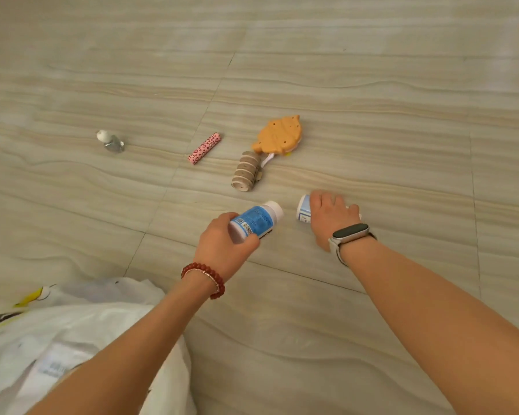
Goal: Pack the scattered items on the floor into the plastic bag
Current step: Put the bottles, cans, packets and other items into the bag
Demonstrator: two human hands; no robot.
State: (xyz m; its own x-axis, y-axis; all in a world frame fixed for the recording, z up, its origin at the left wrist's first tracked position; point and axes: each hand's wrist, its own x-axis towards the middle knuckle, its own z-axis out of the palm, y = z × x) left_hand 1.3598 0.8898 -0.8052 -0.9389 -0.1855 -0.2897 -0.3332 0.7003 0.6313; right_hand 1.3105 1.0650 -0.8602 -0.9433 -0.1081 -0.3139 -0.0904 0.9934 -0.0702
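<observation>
Two bare hands reached out over the pale striped floor (372,100). Nearest the camera, at the lower left, the white plastic bag (81,330) lay crumpled and partly under the left forearm, with printed packets showing dimly through it. Beyond it, the left hand (222,247), a red bead bracelet (204,278) on its wrist, gripped a blue-labelled bottle (256,220) by its base, fingers curled round it, white cap pointing away. Just to the right, the right hand (331,218), a dark band watch (349,232) on its wrist, lay over a second white bottle (303,208) on the floor, fingers curled across its top; only one end of that bottle showed. Farther off lay a beige ridged roller (246,172), touching or nearly touching an orange perforated toy (279,134) behind it. Left of these rested a pink spotted tube (204,148), and well apart, farther left, a small glass bottle (110,140) on its side.
</observation>
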